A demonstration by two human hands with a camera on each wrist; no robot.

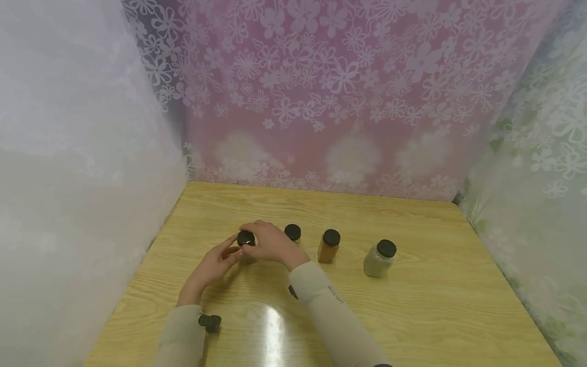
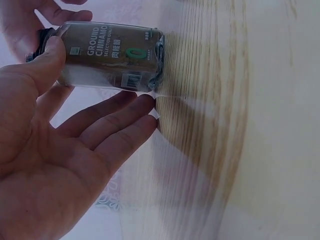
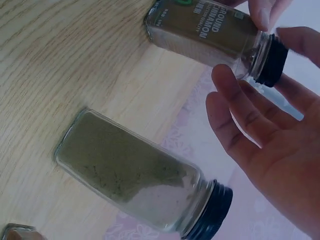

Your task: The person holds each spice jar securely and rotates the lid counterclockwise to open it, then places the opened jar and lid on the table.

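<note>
A glass jar labelled ground cinnamon [image 2: 110, 50], with brown powder inside and a black lid [image 1: 245, 238], stands on the table at the left of a row. My left hand [image 1: 215, 262] holds it near the shoulder between thumb and index finger; its other fingers stretch out beside the glass. From the right, my right hand [image 1: 270, 242] has its thumb and fingers around the black lid. Beside that hand is a second jar [image 3: 127, 167] of greenish powder, partly hidden by the hand in the head view.
Farther right on the wooden table [image 1: 435, 295] stand a black-lidded jar of orange-brown powder [image 1: 328, 251] and a jar of pale contents [image 1: 378, 266]. Floral cloth [image 1: 321, 102] hangs behind, with more sheeting at both sides.
</note>
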